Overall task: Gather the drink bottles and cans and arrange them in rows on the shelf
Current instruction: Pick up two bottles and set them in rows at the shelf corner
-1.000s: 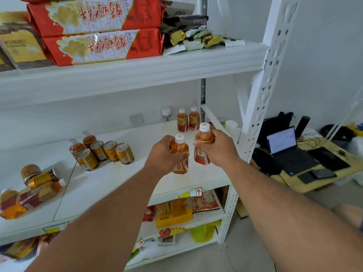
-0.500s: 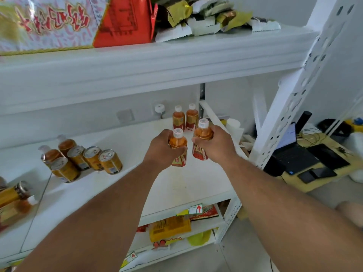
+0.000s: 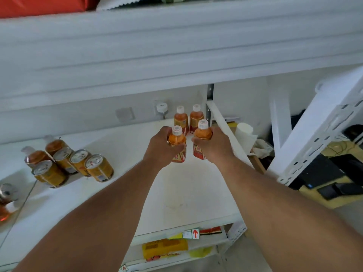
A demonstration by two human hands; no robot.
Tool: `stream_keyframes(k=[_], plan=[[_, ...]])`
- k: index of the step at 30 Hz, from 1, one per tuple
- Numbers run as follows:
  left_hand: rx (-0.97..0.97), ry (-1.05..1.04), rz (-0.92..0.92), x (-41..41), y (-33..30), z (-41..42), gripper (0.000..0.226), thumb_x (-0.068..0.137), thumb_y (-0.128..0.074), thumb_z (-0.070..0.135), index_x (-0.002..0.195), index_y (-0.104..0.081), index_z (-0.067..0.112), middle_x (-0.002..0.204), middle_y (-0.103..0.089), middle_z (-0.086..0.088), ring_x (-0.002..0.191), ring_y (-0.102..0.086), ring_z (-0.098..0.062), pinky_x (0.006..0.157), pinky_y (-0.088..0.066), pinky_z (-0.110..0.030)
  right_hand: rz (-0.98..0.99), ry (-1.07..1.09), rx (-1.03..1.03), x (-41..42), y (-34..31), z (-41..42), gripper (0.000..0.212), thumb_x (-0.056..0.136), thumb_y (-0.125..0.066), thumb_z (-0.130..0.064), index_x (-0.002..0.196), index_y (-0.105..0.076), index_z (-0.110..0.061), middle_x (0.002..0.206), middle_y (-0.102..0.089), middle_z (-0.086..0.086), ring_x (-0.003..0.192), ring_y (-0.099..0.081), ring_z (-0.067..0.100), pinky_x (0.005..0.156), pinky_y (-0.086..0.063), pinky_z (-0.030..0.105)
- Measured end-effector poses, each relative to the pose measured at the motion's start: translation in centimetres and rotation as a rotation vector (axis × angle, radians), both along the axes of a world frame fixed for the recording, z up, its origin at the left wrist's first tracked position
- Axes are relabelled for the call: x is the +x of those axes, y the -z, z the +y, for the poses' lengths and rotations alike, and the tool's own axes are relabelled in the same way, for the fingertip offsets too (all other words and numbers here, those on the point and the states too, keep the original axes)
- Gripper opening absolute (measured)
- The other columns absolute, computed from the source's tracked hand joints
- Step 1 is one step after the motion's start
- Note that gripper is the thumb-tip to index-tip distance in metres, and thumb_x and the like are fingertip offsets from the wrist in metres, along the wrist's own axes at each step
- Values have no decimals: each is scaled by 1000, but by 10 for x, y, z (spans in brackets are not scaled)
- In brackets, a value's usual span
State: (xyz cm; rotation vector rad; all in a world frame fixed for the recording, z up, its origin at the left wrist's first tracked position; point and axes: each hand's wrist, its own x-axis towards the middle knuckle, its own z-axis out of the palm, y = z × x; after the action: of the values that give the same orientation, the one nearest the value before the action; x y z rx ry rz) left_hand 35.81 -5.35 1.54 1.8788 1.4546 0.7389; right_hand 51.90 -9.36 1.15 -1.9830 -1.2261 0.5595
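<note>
My left hand [image 3: 159, 150] grips a small orange tea bottle [image 3: 177, 138] with a white cap and red label. My right hand [image 3: 215, 147] grips a second tea bottle [image 3: 203, 132] of the same kind. Both bottles are upright, side by side, held just above the white shelf [image 3: 186, 193]. Right behind them two more tea bottles [image 3: 181, 118] [image 3: 196, 116] stand as a pair against the back wall. At the left stand several yellow cans [image 3: 99, 167] with two bottles [image 3: 54, 144] behind them.
The upper shelf board [image 3: 176, 46] hangs low overhead. A white diagonal brace [image 3: 225, 134] and perforated post [image 3: 314, 146] bound the shelf on the right, with a paper roll [image 3: 243, 132] beyond. Toppled bottles [image 3: 5, 201] lie at far left. A desk with electronics [image 3: 334, 183] sits right.
Both hands have carried the two bottles farther back over the shelf, closer to the pair at the wall. The camera has dipped down and moved in under the upper shelf.
</note>
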Motion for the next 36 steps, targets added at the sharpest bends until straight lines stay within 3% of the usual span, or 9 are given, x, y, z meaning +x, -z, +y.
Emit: stream_keyframes(k=[3, 8, 12, 16, 21, 25, 28, 31, 36], plan=[[10, -3, -31, 7, 10, 16, 53, 79, -79, 29, 125, -53, 24, 115, -61, 9, 98, -59, -12, 80, -49, -29, -51, 40, 6, 4, 9, 16, 30, 91, -65, -55, 100, -59, -27, 89, -63, -9, 79, -65, 16, 75, -48, 29], [58, 26, -76, 22, 24, 42, 44, 79, -79, 30, 116, -55, 29, 107, -60, 14, 92, -58, -8, 75, -46, -25, -107, 62, 31, 9, 29, 44, 34, 91, -61, -60, 101, -59, -27, 89, -65, -8, 78, -65, 15, 77, -51, 29], [66, 46, -94, 30, 30, 56, 47, 80, -79, 31, 120, -55, 27, 105, -57, 15, 95, -57, -8, 79, -45, -26, -125, 73, 35, 17, 41, 63, 36, 93, -62, -55, 110, -60, -23, 91, -61, -7, 86, -67, 17, 88, -54, 32], [71, 56, -80, 35, 38, 65, 50, 81, -78, 31, 124, -54, 25, 106, -55, 15, 96, -54, -7, 80, -43, -24, -151, 116, 1, 19, 47, 77, 44, 88, -66, -60, 114, -61, -25, 94, -62, -8, 80, -62, 14, 76, -48, 27], [65, 44, -92, 38, 46, 75, 51, 80, -79, 31, 124, -53, 27, 108, -56, 17, 95, -53, -5, 77, -42, -18, -145, 115, -12, 22, 55, 81, 50, 86, -70, -57, 121, -59, -23, 110, -68, -3, 101, -68, 20, 83, -50, 29], [54, 51, -139, 39, 50, 79, 49, 80, -79, 29, 122, -54, 29, 107, -56, 18, 96, -56, -6, 81, -44, -21, -135, 110, -9, 22, 58, 80, 49, 85, -71, -58, 117, -58, -25, 98, -60, -10, 96, -67, 14, 77, -41, 21], [50, 76, -172, 36, 56, 75, 46, 79, -80, 27, 114, -53, 37, 110, -59, 17, 101, -60, -8, 80, -45, -17, -112, 107, 29, 20, 64, 79, 54, 81, -71, -62, 118, -60, -24, 104, -67, -7, 98, -68, 16, 83, -49, 25], [52, 83, -160, 32, 66, 67, 50, 81, -78, 19, 115, -50, 41, 110, -57, 20, 100, -56, -3, 80, -43, -16, -31, 69, 35, 19, 74, 75, 44, 81, -72, -54, 110, -65, -23, 95, -70, -6, 88, -70, 17, 83, -59, 34], [17, 29, -82, 31, 75, 71, 52, 86, -71, 16, 133, -52, 25, 126, -60, 8, 103, -52, -6, 87, -41, -22, -47, 78, 32, 21, 80, 79, 30, 81, -78, -35, 106, -66, -20, 90, -71, -3, 86, -71, 18, 79, -60, 38]])
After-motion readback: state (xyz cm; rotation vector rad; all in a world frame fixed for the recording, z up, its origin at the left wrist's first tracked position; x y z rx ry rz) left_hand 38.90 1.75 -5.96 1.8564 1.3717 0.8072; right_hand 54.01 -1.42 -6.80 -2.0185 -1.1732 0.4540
